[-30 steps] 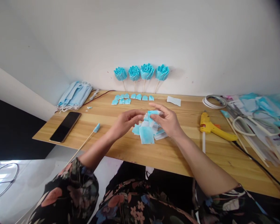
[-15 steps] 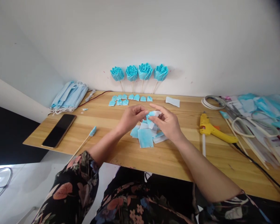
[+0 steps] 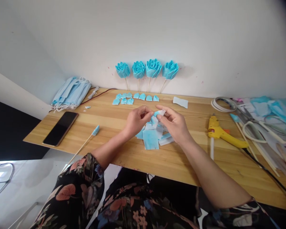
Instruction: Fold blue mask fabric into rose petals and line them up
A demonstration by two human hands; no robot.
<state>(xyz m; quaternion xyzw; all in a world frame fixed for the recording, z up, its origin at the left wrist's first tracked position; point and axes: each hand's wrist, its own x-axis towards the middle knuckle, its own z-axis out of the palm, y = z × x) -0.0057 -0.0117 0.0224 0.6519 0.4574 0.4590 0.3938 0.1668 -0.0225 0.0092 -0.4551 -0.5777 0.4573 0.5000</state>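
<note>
Blue-and-white piece (image 3: 161, 112), small and partly folded, sits between the two hands above the middle of the wooden table (image 3: 181, 168). At the far left, the masks (image 3: 71, 92) lie stacked against the wall, straps hanging toward the table's left edge. The phone (image 3: 60, 128) lies close to the near left corner. A stretch of wood separates it from the blue-tipped stick (image 3: 95, 130), whose lower end juts past the front edge. The left hand (image 3: 137, 119) pinches the piece's left end, thumb and forefinger nearly together. Beyond it, small folded petals (image 3: 123, 101) lie in rows before four blue flowers (image 3: 153, 68) on sticks by the wall. Loose squares (image 3: 151, 140) overlap beneath the hands, with a band of wood between them and the front edge. The right hand (image 3: 175, 124) grips the piece's right side between thumb and bent fingers. Behind it lies a white strip (image 3: 180, 102). More wood shows before the glue gun (image 3: 215, 128); scissors (image 3: 252, 137) and scraps crowd the right end.
</note>
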